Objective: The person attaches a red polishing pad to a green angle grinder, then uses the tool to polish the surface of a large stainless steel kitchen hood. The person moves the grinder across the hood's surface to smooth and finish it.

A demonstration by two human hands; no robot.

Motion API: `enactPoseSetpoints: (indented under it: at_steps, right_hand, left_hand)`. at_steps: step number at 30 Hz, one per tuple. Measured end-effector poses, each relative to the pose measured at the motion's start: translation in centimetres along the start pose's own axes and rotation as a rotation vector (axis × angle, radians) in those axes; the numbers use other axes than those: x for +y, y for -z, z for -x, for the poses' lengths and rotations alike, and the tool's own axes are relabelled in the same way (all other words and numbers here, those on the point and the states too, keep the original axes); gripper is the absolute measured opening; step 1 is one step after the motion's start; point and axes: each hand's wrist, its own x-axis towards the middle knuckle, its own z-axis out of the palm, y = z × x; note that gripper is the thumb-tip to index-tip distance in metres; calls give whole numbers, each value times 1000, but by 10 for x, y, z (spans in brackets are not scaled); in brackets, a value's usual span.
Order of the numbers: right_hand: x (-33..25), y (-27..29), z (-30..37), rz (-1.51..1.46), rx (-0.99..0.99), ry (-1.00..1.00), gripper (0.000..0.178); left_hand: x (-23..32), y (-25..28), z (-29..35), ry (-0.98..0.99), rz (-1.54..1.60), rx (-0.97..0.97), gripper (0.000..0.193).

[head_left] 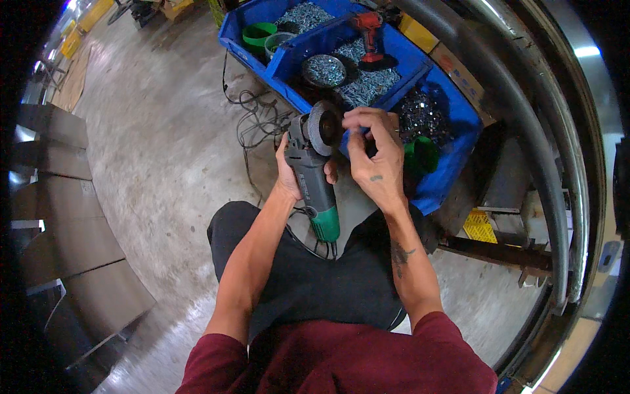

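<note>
My left hand (pixel 287 173) is wrapped round the body of an angle grinder (pixel 316 190), dark grey with a green rear end. It is held upright above my lap, with its cord trailing from the lower end. A round flap-type disc (pixel 322 128) sits at the top, its face turned to the right. Beside that face is my right hand (pixel 378 161), thumb and fingers curled together close to the disc's centre. Whatever the right fingers pinch, if anything, is hidden.
Ahead stand blue bins (pixel 281 85) of screws. One holds a red cordless drill (pixel 369 36) and a metal bowl (pixel 324 71). Dark hardware and a green cup (pixel 421 155) fill the right bin. A cable (pixel 246 125) lies coiled on the floor; cardboard boxes (pixel 69 203) line the left.
</note>
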Motion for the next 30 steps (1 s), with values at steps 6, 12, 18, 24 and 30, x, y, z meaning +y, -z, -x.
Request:
enactPoseSetpoints:
  at_steps: [6,12,18,24,30]
  right_hand:
    - [-2,-9,5,95,-87,-18,20]
    - [1,0,-1,-52,-70,-43,20]
    - [-4,-9,6,-25,-110,-158,21]
    - [5,-11,4,-132,-161,-128,24]
    - [-1,-6,3,-127,-112,-111,27]
  left_hand:
    - [-4,-1,1,-19,-21,89,94]
    - [-3,4,-2,-33,-29,-13,93]
    - [-5,4,-1,-24,10,116,96]
    - [-3,5,-3,-33,-41,25,91]
    - [-6,4,-2,-11,22,25,93]
